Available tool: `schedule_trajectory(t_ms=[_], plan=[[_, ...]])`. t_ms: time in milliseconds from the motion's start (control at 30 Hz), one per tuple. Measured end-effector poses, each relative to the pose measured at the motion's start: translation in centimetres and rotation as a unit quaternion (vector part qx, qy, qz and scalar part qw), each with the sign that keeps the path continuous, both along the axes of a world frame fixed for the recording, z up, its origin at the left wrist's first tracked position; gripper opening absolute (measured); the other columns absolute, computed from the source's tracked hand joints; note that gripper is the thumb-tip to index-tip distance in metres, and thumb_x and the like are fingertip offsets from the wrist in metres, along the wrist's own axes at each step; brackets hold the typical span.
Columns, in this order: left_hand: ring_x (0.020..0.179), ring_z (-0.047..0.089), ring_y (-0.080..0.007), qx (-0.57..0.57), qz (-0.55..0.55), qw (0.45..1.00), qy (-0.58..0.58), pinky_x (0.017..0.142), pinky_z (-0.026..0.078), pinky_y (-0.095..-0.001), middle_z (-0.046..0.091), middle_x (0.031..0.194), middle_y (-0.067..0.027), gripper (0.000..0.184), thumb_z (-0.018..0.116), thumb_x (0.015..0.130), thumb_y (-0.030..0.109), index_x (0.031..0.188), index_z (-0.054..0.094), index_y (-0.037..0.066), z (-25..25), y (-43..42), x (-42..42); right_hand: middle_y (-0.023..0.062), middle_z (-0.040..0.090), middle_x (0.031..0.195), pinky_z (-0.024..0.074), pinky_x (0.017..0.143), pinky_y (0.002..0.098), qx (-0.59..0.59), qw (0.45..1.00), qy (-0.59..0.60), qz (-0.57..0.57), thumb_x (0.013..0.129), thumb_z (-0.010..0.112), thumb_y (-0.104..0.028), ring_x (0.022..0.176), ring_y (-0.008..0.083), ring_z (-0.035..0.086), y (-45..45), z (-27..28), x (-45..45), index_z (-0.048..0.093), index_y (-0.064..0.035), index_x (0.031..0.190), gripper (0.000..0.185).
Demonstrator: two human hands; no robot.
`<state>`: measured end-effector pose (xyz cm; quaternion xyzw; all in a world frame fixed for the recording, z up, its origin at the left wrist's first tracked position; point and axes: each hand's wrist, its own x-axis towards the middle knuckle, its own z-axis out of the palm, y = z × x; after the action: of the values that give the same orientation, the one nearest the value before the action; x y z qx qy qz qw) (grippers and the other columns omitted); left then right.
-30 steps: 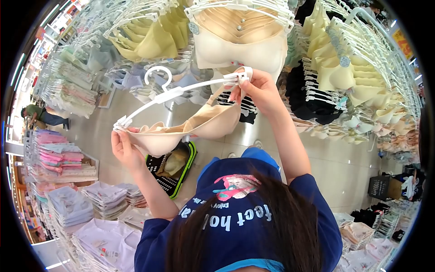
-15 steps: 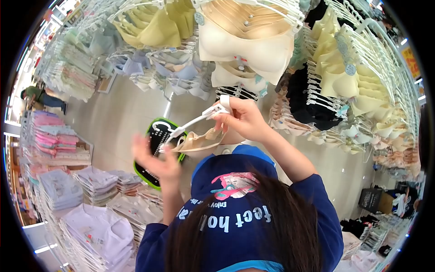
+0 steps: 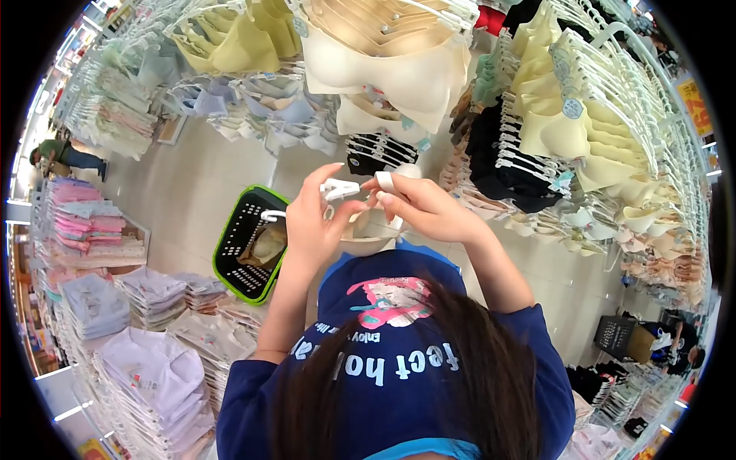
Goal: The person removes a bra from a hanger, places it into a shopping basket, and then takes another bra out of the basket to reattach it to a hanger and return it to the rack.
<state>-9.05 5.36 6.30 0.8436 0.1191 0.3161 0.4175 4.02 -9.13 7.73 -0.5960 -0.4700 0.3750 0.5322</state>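
Observation:
My left hand (image 3: 318, 211) is closed on the white hanger (image 3: 340, 189), near its clip end. The hanger's hook sticks out to the left of that hand. My right hand (image 3: 418, 201) pinches the white strap (image 3: 385, 182) of a beige bra (image 3: 366, 230), close to the clip. Below my hands the bra hangs in front of the blue shirt, partly covered by my fingers. Whether the clip still grips the strap cannot be made out.
On the floor at the left stands a black basket with a green rim (image 3: 220, 253), holding a beige item. Racks of cream bras (image 3: 383, 73) and yellow bras (image 3: 563, 130) hang ahead. Folded lavender clothes (image 3: 149, 368) lie lower left. A person (image 3: 69, 157) stands far left.
My left hand let go of the hanger's far end and now grips it near my right hand. The hanger and bra came closer to the body. The basket shows more fully.

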Motion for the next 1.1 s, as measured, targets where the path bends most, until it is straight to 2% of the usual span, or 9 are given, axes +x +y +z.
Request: schedule_trajectory(t_ms=[100,200,333,433,733,767,900,1000,1100], plan=[[0.055,0.040,-0.0034,-0.049,-0.012,0.998,0.039,0.044,0.026,-0.0182,0.057,0.077,-0.0006,0.036,0.074,0.069,0.009,0.099,0.057,0.004,2.1,-0.7,1.1,0.0107,0.061,0.082,0.0476,0.066,0.0311,0.020,0.997,-0.064,0.024,0.089,0.045,-0.008,0.077,0.0183,0.061,-0.5,0.1,0.6,0.052,0.0001,0.099,0.015],[0.059,0.045,-0.0050,-0.040,-0.062,0.997,0.035,0.048,0.032,-0.0188,0.057,0.076,-0.0008,0.034,0.075,0.065,0.006,0.095,0.058,0.003,2.6,-0.9,2.4,0.0108,0.060,0.074,0.0475,0.063,0.0313,0.034,0.996,-0.084,0.010,0.085,0.047,-0.004,0.070,0.0212,0.061,-0.8,0.6,1.0,0.053,-0.0001,0.089,0.008],[0.071,0.061,-0.0212,0.020,-0.163,0.986,0.005,0.063,0.047,-0.0278,0.062,0.082,-0.0085,0.025,0.072,0.069,0.007,0.091,0.062,0.001,2.6,-0.9,3.8,0.0121,0.058,0.067,0.0454,0.057,0.0325,-0.026,0.986,-0.166,-0.024,0.081,0.052,-0.005,0.062,0.0265,0.059,-1.5,0.6,1.8,0.053,-0.0008,0.084,0.005],[0.069,0.061,-0.0202,0.026,-0.164,0.986,0.010,0.060,0.048,-0.0272,0.064,0.082,-0.0104,0.022,0.070,0.070,0.006,0.091,0.064,0.001,2.6,-1.1,4.6,0.0153,0.057,0.067,0.0431,0.054,0.0345,0.024,0.974,-0.213,-0.071,0.080,0.057,-0.009,0.060,0.0315,0.055,-1.6,-0.1,1.9,0.055,-0.0018,0.085,0.009],[0.065,0.062,-0.0173,0.045,-0.196,0.979,-0.018,0.056,0.047,-0.0253,0.065,0.075,-0.0094,0.010,0.067,0.072,0.000,0.082,0.066,0.000,2.8,-0.9,7.5,0.0072,0.061,0.066,0.0468,0.054,0.0261,0.097,0.949,-0.176,-0.243,0.076,0.064,-0.008,0.053,0.0193,0.058,-1.7,-1.4,2.3,0.058,-0.0005,0.086,0.014],[0.066,0.062,-0.0180,0.045,-0.199,0.979,-0.013,0.057,0.048,-0.0257,0.065,0.075,-0.0095,0.010,0.067,0.072,0.001,0.082,0.066,0.001,3.2,-1.0,7.6,0.0088,0.063,0.084,0.0491,0.065,0.0275,0.032,0.959,-0.119,-0.254,0.073,0.068,-0.008,0.072,0.0212,0.062,-2.1,-1.1,2.4,0.057,-0.0004,0.089,0.021],[0.066,0.063,-0.0184,0.041,-0.221,0.974,0.007,0.058,0.049,-0.0258,0.065,0.076,-0.0091,0.010,0.066,0.073,0.002,0.083,0.066,0.002,4.5,-1.1,8.0,0.0105,0.050,0.119,0.0409,0.087,0.0360,0.106,0.908,-0.300,-0.271,0.070,0.071,-0.012,0.111,0.0247,0.047,-2.3,-2.2,4.3,0.056,-0.0027,0.099,0.035],[0.045,0.040,-0.0038,0.061,-0.217,0.973,-0.041,0.041,0.027,-0.0194,0.061,0.065,-0.0024,0.010,0.068,0.072,0.001,0.082,0.067,0.003,4.2,-1.0,8.8,0.0097,0.053,0.114,0.0404,0.087,0.0365,0.140,0.955,-0.217,-0.146,0.069,0.072,-0.013,0.102,0.0266,0.051,-2.6,-3.9,5.5,0.057,-0.0038,0.099,0.035],[0.045,0.039,-0.0033,0.057,-0.218,0.974,-0.035,0.041,0.027,-0.0195,0.060,0.063,-0.0009,0.010,0.068,0.072,0.001,0.082,0.067,0.003,4.4,-0.9,9.2,0.0062,0.061,0.091,0.0440,0.076,0.0303,0.103,0.981,-0.121,-0.114,0.071,0.072,-0.014,0.085,0.0200,0.056,-3.3,-4.2,5.9,0.059,-0.0031,0.086,0.023]])
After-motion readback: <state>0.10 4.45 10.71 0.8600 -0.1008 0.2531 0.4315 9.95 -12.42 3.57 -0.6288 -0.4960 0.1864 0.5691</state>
